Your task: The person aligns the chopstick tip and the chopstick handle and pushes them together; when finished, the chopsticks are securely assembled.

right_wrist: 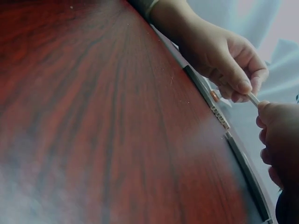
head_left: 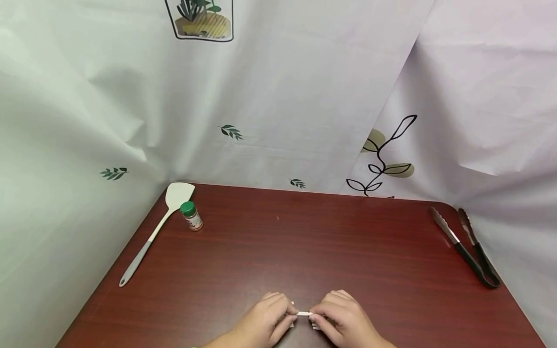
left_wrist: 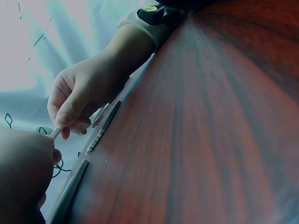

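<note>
In the head view my left hand (head_left: 270,316) and right hand (head_left: 344,316) meet near the table's front edge. Between them runs a short, thin white stick (head_left: 303,313), pinched at one end by each hand's thumb and fingers. Both wrist views show the stick (right_wrist: 253,99) held above the tabletop. Beneath the hands lie low, flat strips with dark sides (right_wrist: 247,177), and a pale ridged piece (right_wrist: 219,116) sits in the gap between them; their kind is unclear. From above, my hands mostly hide these.
A white spatula (head_left: 178,195) with a grey handle lies along the left edge of the brown table (head_left: 304,241). Beside it stands a green-capped spice jar (head_left: 192,217). Black-handled tongs (head_left: 478,263) lie spread at the right edge. White patterned cloth (head_left: 283,96) hangs around.
</note>
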Motion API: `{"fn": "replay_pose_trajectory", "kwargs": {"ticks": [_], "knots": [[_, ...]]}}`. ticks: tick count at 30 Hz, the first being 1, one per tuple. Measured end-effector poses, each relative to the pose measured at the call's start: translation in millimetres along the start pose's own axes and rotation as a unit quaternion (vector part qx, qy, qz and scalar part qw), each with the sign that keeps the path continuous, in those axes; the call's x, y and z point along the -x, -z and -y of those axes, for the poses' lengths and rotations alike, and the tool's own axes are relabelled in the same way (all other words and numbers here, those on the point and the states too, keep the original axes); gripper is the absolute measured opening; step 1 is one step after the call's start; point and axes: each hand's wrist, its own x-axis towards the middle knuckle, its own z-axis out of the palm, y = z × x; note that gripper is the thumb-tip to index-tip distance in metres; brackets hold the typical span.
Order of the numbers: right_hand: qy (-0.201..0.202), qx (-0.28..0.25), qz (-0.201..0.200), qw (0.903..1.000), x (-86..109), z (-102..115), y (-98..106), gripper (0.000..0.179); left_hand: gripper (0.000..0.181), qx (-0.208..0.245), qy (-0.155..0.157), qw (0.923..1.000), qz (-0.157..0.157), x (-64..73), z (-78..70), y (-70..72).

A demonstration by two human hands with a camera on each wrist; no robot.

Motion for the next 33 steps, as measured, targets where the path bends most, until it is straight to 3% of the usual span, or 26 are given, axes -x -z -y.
{"fn": "replay_pose_trajectory", "kwargs": {"ticks": [9,14,18,22,25,28,33], "knots": [[0.013,-0.02,-0.003,0.9997,-4.5,0,-4,0.015,0.008,-0.012,-0.007,0.9999,0.002,3.2,0.7,-1.9],[0.009,-0.016,-0.01,0.9998,-10.0,2,-1,0.014,0.016,0.008,0.003,0.9999,-0.01,2.5,-0.5,-2.0],[-0.017,-0.054,-0.022,0.9981,-13.0,-1,7,0.005,0.014,0.024,0.014,0.9991,-0.033,0.2,-0.7,-2.4],[-0.073,-0.118,-0.033,0.9898,-12.2,-5,16,0.023,0.005,0.029,0.03,0.9975,-0.057,-1.1,0.2,0.0],[-0.163,-0.14,-0.041,0.9758,-13.0,-6,22,0.034,0.009,0.031,0.035,0.9969,-0.063,-0.9,1.0,3.3],[-0.266,-0.167,-0.042,0.9487,-17.7,-7,26,0.033,0.015,0.025,0.026,0.9974,-0.062,0.3,1.8,6.3],[-0.352,-0.237,-0.037,0.9048,-35.3,-15,26,0.02,0.015,0.024,-0.009,0.9985,-0.049,2.1,6.3,10.9]]}}
